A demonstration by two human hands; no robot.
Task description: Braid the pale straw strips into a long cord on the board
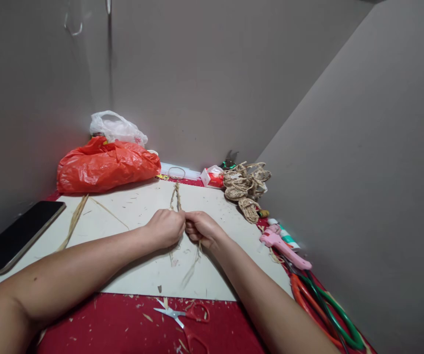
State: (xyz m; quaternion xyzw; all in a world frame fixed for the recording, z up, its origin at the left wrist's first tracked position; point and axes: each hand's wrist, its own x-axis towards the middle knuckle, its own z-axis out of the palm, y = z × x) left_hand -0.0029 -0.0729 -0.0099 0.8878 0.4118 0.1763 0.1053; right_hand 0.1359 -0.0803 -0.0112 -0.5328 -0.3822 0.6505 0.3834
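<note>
A loop of twisted straw cord (178, 194) stands out beyond my fists over the white board (219, 275). My left hand (165, 227) is closed around its near part, fingers wrapped in. Pinched thumb to finger, my right hand (203, 228) grips the cord right beside the left one, and the two hands touch. Loose frayed strands (193, 268) trail below the hands toward me. Exactly how the cord runs inside the fists is hidden. A bundle of loose straw (74, 221) lies on the board to the left, partly behind my left forearm.
Open red-handled scissors (177, 312) lie on the red cloth (123, 324) in front. A phone (20, 236) is at left, with an orange bag (104, 167) behind. Along the right are woven straw pieces (244, 184), a pink glue gun (283, 248) and large-handled tools (339, 314). Grey walls enclose the table.
</note>
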